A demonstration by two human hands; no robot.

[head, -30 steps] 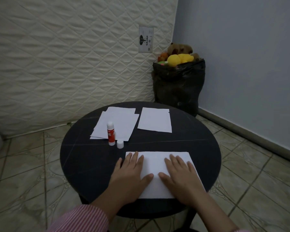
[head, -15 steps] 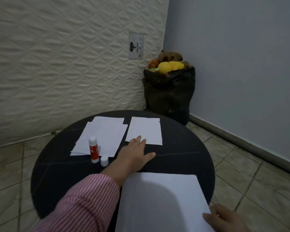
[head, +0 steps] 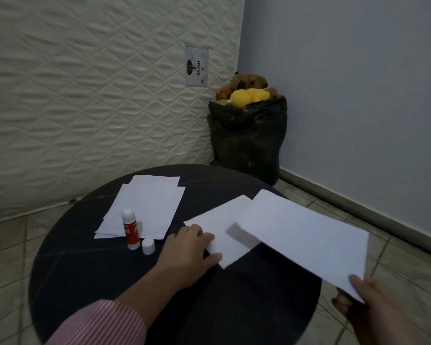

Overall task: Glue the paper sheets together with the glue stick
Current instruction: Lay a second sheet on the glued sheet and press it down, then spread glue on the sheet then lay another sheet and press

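My right hand pinches the near corner of a large white sheet and holds it in the air over the right side of the round black table. My left hand grips the near-left edge of a smaller white sheet, which is turned at an angle and partly under the raised sheet. At the left, a red and white glue stick stands upright and uncapped, with its white cap beside it. Behind them lies a stack of white sheets.
A quilted mattress leans against the wall behind the table. In the corner stands a black bag filled with plush toys. Tiled floor surrounds the table, and a grey wall runs along the right.
My right hand lifted the large sheet off the table's front and swung it to the right. My left hand reached forward, took the smaller sheet and pulled it nearer, turning it.
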